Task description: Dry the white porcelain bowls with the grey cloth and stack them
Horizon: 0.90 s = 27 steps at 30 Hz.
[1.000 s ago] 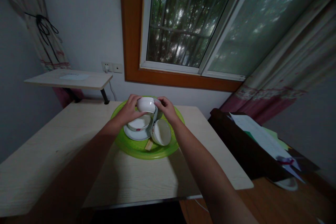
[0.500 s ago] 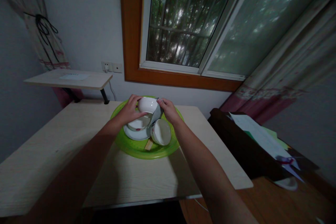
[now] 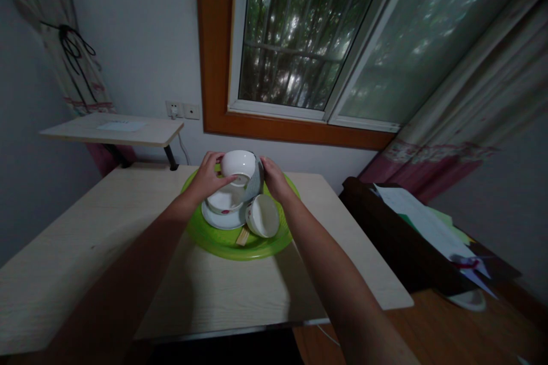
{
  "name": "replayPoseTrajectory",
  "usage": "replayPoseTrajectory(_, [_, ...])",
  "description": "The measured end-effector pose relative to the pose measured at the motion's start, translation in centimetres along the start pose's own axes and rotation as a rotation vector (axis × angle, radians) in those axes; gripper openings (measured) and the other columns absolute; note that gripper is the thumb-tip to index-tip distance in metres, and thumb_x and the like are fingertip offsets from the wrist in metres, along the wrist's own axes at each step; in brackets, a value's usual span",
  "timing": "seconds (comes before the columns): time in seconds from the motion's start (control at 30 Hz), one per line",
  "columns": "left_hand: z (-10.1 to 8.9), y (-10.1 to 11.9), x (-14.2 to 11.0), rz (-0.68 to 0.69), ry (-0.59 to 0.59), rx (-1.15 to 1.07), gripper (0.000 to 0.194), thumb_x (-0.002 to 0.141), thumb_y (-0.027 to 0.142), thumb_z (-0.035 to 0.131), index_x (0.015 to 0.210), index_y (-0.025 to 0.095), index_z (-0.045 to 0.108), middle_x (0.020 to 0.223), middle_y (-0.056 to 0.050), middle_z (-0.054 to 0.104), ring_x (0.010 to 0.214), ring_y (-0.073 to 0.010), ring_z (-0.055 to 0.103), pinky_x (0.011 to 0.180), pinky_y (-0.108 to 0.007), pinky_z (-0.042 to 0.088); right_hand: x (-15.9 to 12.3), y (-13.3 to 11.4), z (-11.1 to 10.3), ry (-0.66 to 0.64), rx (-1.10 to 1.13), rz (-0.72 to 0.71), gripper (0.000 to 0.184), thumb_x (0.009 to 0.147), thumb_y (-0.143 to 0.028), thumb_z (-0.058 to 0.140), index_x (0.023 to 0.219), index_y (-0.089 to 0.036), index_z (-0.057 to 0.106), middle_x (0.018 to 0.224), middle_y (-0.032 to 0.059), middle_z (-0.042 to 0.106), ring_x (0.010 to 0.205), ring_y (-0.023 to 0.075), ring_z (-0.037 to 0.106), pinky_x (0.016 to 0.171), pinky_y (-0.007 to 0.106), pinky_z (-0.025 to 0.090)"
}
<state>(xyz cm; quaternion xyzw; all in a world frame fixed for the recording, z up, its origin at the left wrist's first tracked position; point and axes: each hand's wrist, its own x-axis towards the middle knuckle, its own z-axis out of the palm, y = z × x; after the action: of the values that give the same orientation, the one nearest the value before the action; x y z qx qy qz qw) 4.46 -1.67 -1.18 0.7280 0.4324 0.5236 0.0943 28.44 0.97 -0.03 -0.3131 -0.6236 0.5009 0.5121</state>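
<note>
My left hand [image 3: 209,178] grips a white bowl [image 3: 238,165] by its left side, thumb under it near the foot ring. The bowl is tilted so part of its underside faces me. My right hand [image 3: 274,177] is closed on a grey cloth [image 3: 256,178], which lies against the bowl's right side. Below the held bowl, another white bowl [image 3: 225,201] rests on a white plate [image 3: 222,220]. A third bowl [image 3: 264,215] lies on its side to the right. All are over or in a green tray [image 3: 240,252].
Short light wooden sticks [image 3: 242,236] lie at the tray's front. The tray stands on a pale wooden table [image 3: 231,296]. A small raised shelf [image 3: 149,132] is at the back left. A dark piece of furniture with papers [image 3: 422,217] stands right of the table.
The held bowl has risen slightly and tipped, showing more of its underside. My right hand and the cloth have shifted around its right side.
</note>
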Motion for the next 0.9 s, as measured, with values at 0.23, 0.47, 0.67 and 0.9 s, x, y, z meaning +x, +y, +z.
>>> replayPoseTrajectory(0.23, [0.0,-0.5,0.1,-0.050,0.019,-0.020,0.069,0.071,0.050,0.082,0.127,0.022,0.052,0.129,-0.011,0.051,0.116,-0.0255,0.060,0.093,-0.044,0.059,-0.2,-0.1,0.0,-0.036,0.067,-0.049,0.046,0.074,-0.053,0.078,0.111,-0.026,0.070,0.115,0.0019,0.070,0.105,0.0208,0.059,0.091,0.030,0.046])
replayPoseTrajectory(0.47, [0.3,-0.8,-0.1,-0.063,-0.054,-0.069,0.067,0.072,0.050,0.081,0.126,0.023,0.053,0.128,-0.011,0.053,0.116,-0.0267,0.062,0.086,-0.042,0.061,-0.1,0.1,-0.1,0.019,0.123,0.063,0.043,0.070,-0.061,0.079,0.088,-0.024,0.064,0.081,-0.0023,0.063,0.071,0.0157,0.053,0.064,0.026,0.042])
replayPoseTrajectory(0.67, [-0.1,0.4,-0.2,-0.026,-0.126,-0.032,0.068,0.075,0.050,0.078,0.133,0.026,0.052,0.129,-0.010,0.053,0.119,-0.0256,0.060,0.086,-0.038,0.061,0.3,0.7,-0.3,0.052,0.103,0.012,0.043,0.074,-0.064,0.075,0.083,-0.023,0.064,0.077,-0.0022,0.061,0.068,0.0150,0.050,0.063,0.026,0.040])
replayPoseTrajectory(0.9, [0.0,0.9,-0.3,-0.010,-0.140,0.038,0.065,0.073,0.050,0.080,0.127,0.024,0.054,0.120,-0.009,0.056,0.112,-0.0249,0.061,0.087,-0.040,0.059,0.1,0.4,-0.2,0.034,-0.005,-0.007,0.042,0.076,-0.062,0.074,0.091,-0.023,0.066,0.086,-0.0003,0.064,0.078,0.0171,0.054,0.070,0.027,0.043])
